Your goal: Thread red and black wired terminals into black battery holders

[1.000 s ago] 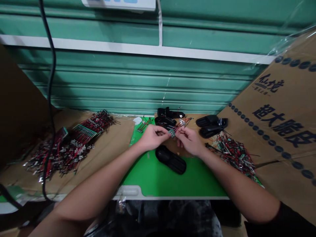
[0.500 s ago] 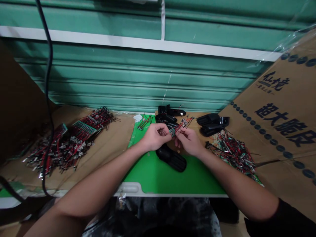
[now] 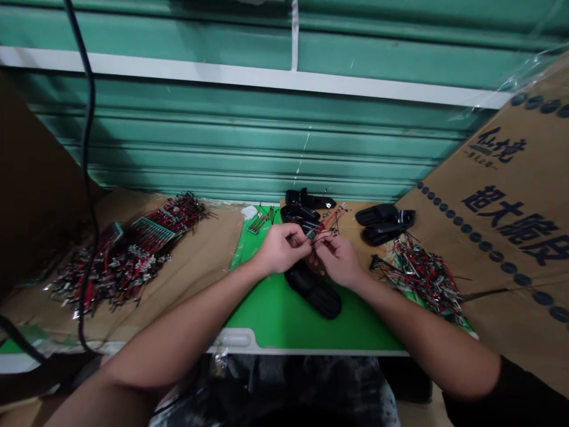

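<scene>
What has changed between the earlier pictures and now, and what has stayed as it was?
The black plastic shell has shifted slightly rightward and toward the person. The wires on the small circuit board now angle up more steeply. Nothing was visibly picked up or released: left hand and right hand keep pinching the wired board. Both wire piles stayed put.

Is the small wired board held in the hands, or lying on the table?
Held: left hand and right hand both have their fingertips closed on the wired board.
</scene>
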`<state>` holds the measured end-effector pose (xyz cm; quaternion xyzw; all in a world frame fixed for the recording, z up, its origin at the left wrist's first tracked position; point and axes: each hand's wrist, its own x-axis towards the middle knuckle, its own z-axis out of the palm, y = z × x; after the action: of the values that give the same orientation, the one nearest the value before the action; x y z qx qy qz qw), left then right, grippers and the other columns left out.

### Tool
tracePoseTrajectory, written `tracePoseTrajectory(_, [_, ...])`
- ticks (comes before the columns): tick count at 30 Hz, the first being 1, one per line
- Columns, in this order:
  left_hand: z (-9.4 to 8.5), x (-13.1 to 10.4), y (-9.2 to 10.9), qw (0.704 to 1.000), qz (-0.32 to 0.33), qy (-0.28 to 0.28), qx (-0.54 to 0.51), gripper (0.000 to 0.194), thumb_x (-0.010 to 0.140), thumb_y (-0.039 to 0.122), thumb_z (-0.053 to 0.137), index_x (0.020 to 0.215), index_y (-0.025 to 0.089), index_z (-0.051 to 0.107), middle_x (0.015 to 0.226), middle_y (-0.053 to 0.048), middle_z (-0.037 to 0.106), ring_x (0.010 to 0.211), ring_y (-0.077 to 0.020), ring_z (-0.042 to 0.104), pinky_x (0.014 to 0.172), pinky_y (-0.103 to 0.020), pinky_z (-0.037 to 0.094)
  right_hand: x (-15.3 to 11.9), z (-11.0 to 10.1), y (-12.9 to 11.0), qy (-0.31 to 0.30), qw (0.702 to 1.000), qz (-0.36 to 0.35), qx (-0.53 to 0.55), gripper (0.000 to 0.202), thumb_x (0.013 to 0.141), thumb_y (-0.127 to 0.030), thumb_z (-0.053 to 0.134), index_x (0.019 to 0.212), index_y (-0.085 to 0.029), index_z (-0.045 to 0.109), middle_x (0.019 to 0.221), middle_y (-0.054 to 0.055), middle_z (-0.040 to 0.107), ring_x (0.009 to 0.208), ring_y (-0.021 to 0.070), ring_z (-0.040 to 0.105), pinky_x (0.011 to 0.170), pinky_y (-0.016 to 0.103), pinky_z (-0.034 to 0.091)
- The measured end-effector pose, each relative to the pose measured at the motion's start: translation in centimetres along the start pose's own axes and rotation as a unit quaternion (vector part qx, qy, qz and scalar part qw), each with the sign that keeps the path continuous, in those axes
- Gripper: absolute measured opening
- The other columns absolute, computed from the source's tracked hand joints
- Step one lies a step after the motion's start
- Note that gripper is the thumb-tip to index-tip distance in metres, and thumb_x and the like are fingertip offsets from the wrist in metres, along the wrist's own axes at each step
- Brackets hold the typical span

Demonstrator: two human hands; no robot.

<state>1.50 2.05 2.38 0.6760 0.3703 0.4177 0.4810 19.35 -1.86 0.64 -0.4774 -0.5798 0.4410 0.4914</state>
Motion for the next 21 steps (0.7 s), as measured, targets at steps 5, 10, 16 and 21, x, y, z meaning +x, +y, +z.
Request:
tracePoseTrajectory(5, [-0.7, 0.7, 0.0, 0.997, 0.030, 0.070, -0.017, 0.025, 0.072, 0.037, 0.078, 0.063, 0.017, 0.066, 0.058, 0.000, 0.062, 0.055, -0.0112, 0.050, 0.053, -0.023, 0.036, 0.2, -0.6, -0.3, -0.009, 1.000, -0.013, 0.013, 0.016, 0.086, -0.035, 0.070, 0.079, -0.022, 0.064, 0.063, 0.000, 0.068, 0.053, 0.0148, 0.063, 0.052, 0.026, 0.053])
tracePoseTrajectory(10, [-2.5, 2.1, -0.1, 0.983, 0.045, 0.168, -0.066, 0.024, 0.070, 0.038, 0.082, 0.064, 0.018, 0.070, 0.057, 0.000, 0.064, 0.053, -0.0119, 0.051, 0.054, -0.025, 0.040, 0.0, -1.2, -0.4, -0.031, 0.999, -0.031, -0.015, 0.015, 0.081, -0.028, 0.071, 0.073, -0.021, 0.060, 0.077, 0.003, 0.072, 0.059, 0.0140, 0.066, 0.054, 0.025, 0.053])
tracePoseTrajectory(16, [-4.9, 3.0, 0.2, 0.968, 0.041, 0.219, -0.118, 0.016, 0.071, 0.033, 0.082, 0.070, 0.019, 0.074, 0.068, -0.002, 0.073, 0.066, -0.0164, 0.068, 0.067, -0.027, 0.052, -0.3, -1.2, -0.3, -0.043, 0.996, -0.035, -0.069, 0.011, 0.081, -0.027, 0.068, 0.073, -0.022, 0.061, 0.068, 0.001, 0.066, 0.055, 0.0143, 0.062, 0.050, 0.025, 0.049])
tracePoseTrajectory(21, [-5.0, 3.1, 0.1, 0.965, 0.033, 0.206, -0.159, 0.019, 0.070, 0.032, 0.081, 0.066, 0.019, 0.068, 0.065, -0.002, 0.071, 0.068, -0.0168, 0.072, 0.065, -0.025, 0.051, -0.3, -1.2, -0.9, -0.044, 0.997, -0.029, -0.058, 0.017, 0.083, -0.031, 0.071, 0.075, -0.022, 0.058, 0.062, -0.001, 0.063, 0.053, 0.0137, 0.060, 0.050, 0.025, 0.049])
